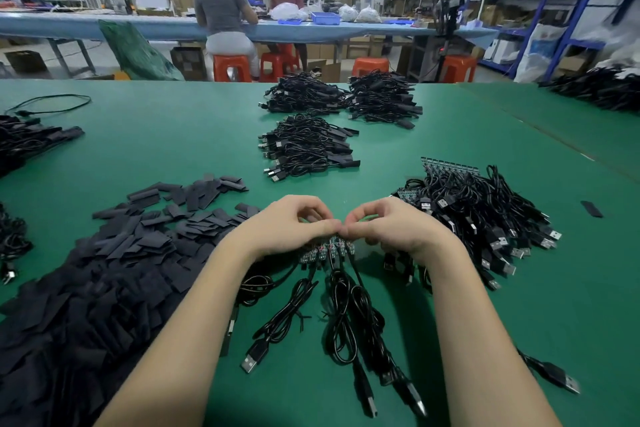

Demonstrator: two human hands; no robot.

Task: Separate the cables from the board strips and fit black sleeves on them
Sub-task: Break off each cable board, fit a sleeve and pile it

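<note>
snapping cables off a board strip (327, 251) on the bench (173, 149)

left hand (294, 225) and right hand (391, 224) pinch the strip, thumbs touching; sleeves (138, 246) lie left of it. best to bend beside one board, keeping wires slack.

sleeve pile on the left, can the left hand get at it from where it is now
Probably yes. The pile of black sleeves lies open on the green table right beside the left hand, nothing between them, but that hand is pinching the board strip and must let go first.
</note>
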